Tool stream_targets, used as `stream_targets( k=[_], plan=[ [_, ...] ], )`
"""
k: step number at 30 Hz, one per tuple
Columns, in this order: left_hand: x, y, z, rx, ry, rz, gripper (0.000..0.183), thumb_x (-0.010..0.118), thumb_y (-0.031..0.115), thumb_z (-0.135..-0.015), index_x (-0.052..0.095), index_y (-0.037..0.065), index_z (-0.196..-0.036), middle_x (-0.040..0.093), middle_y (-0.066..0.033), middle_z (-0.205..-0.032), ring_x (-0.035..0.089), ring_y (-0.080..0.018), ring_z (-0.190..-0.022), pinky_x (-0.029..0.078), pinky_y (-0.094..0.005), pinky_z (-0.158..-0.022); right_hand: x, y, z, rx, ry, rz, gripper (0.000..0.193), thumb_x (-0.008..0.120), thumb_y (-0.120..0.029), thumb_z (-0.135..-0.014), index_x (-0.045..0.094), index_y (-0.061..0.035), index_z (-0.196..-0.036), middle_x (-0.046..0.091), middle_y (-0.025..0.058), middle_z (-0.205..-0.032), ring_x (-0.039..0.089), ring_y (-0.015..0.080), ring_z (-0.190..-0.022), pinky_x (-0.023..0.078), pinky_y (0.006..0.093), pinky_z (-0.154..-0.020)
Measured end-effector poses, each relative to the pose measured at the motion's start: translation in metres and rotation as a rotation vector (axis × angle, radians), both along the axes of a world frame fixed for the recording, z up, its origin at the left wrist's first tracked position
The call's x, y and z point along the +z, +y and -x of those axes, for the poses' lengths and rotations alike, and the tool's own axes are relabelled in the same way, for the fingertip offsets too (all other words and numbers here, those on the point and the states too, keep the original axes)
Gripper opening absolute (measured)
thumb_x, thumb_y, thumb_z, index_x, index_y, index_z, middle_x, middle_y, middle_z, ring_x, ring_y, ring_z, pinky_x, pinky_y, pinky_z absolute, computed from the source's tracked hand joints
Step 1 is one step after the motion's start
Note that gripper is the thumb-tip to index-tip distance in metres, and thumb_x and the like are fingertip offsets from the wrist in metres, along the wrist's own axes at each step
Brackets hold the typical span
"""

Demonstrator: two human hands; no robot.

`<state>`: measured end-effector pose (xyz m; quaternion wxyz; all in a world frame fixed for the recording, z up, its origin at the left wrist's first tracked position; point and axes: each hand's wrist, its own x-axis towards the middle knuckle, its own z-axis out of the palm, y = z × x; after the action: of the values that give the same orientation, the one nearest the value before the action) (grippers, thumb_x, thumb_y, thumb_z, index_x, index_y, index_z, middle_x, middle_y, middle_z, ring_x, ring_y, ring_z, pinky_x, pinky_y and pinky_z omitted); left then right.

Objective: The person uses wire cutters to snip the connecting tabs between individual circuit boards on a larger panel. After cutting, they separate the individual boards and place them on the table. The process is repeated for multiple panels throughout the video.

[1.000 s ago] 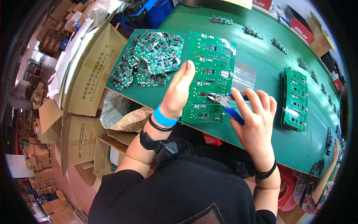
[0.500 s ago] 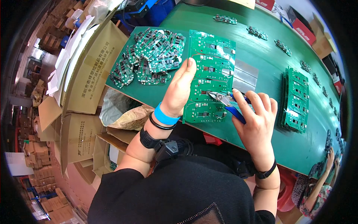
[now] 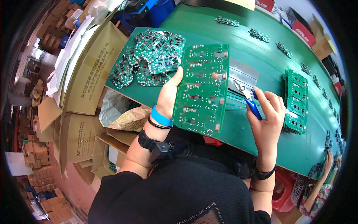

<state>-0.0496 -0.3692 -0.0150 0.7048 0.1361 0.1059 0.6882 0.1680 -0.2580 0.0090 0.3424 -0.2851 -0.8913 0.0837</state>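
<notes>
My left hand (image 3: pixel 169 92) grips the left edge of a green circuit board panel (image 3: pixel 201 89), its thumb on the front and the other fingers hidden behind. The panel is tilted above the table edge and carries several joined boards. In my right hand (image 3: pixel 269 112) are side cutters (image 3: pixel 246 93) with blue handles; their jaws are a little apart and stand clear of the panel's right edge. A grey metal plate (image 3: pixel 244 71) lies behind the cutters. Thin green strips (image 3: pixel 235 101) show between panel and cutters.
A heap of small circuit boards (image 3: pixel 156 52) covers the table's left corner. To the right stands a stack of panels (image 3: pixel 297 100). Single boards (image 3: pixel 258 35) lie in a row along the far side. Cardboard boxes (image 3: pixel 93 67) adjoin the left edge. Another person's hand (image 3: pixel 328 160) is at far right.
The panel has come lower and slightly left, tilting differently. My right hand and the side cutters have drawn right, off the panel. The thin strips have come into sight.
</notes>
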Motion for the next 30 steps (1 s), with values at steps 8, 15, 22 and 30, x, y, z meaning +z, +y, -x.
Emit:
stream_targets(
  k=[8,15,22,30],
  plan=[
    [-0.014,0.003,-0.011,0.015,-0.124,-0.042,0.066,0.027,0.047,-0.098,0.022,-0.001,-0.143,0.028,-0.0296,-0.142,0.046,-0.0391,-0.122,0.046,-0.0515,-0.095,-0.008,-0.001,0.009,-0.017,-0.098,-0.04,0.05,0.073,-0.015,-0.063,0.062,-0.0123,-0.111,0.056,0.005,-0.097,0.052,0.024,-0.09,0.038,0.0368,-0.076],
    [-0.014,0.005,-0.011,-0.03,-0.186,-0.136,0.066,0.024,0.048,-0.098,0.02,0.0,-0.144,0.027,-0.0268,-0.144,0.044,-0.0408,-0.123,0.043,-0.0541,-0.098,-0.009,-0.003,0.008,-0.037,-0.068,-0.002,0.051,0.073,-0.013,-0.063,0.062,-0.0111,-0.112,0.057,0.0078,-0.1,0.053,0.0262,-0.093,0.039,0.0381,-0.081],
    [0.004,0.017,0.005,0.193,0.243,0.185,0.064,0.023,0.052,-0.097,0.029,0.005,-0.142,0.039,-0.0193,-0.14,0.047,-0.0366,-0.121,0.04,-0.0526,-0.1,0.007,-0.009,-0.01,0.092,-0.032,0.072,0.053,0.072,-0.01,-0.06,0.063,-0.0095,-0.112,0.057,0.0098,-0.101,0.051,0.0288,-0.096,0.038,0.0403,-0.088],
    [0.018,0.027,-0.001,0.362,0.421,0.178,0.041,0.026,0.034,-0.102,0.044,0.007,-0.128,0.057,-0.0109,-0.118,0.061,-0.0224,-0.101,0.055,-0.0385,-0.082,0.011,-0.03,0.001,0.196,-0.251,-0.024,0.063,0.075,-0.015,-0.056,0.059,-0.0124,-0.116,0.054,0.0062,-0.105,0.049,0.026,-0.1,0.034,0.042,-0.088]
  ],
)
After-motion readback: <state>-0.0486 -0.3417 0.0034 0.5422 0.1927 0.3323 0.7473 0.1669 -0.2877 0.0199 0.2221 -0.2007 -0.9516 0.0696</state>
